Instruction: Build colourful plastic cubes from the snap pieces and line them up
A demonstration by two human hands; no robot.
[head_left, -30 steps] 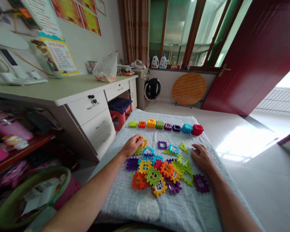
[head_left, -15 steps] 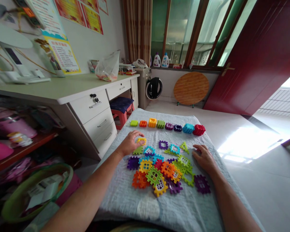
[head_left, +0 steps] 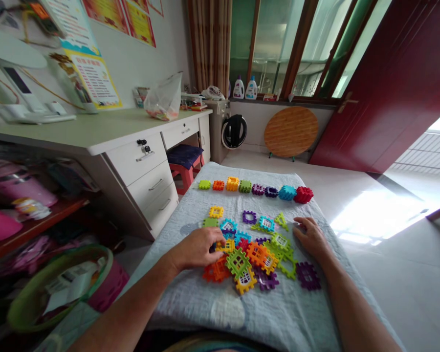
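Note:
My left hand (head_left: 200,248) is at the left side of a heap of plastic building tiles, with thumb and fingers closed around the left edge of a yellow window tile (head_left: 227,245). Next to that tile lie a green window tile (head_left: 238,262), an orange tile (head_left: 217,270) and a blue window tile (head_left: 229,226). My right hand (head_left: 311,236) rests on the cloth right of the heap, fingers apart and slightly bent, holding nothing. Nearest to it are a green triangular piece (head_left: 281,221) and a purple tile (head_left: 308,275). Another yellow tile (head_left: 216,212) lies above a flat green tile (head_left: 210,222).
Stacks sorted by colour form a row along the table's far side, from a light green stack (head_left: 204,185) to a red stack (head_left: 303,194). A pale blue cloth (head_left: 190,298) covers the table. A desk (head_left: 124,129) and a stool (head_left: 185,159) stand to the left.
My left hand has left the yellow tile beside the flat green one and come nearer, down to the yellow window tile in the heap. My right hand stays in place.

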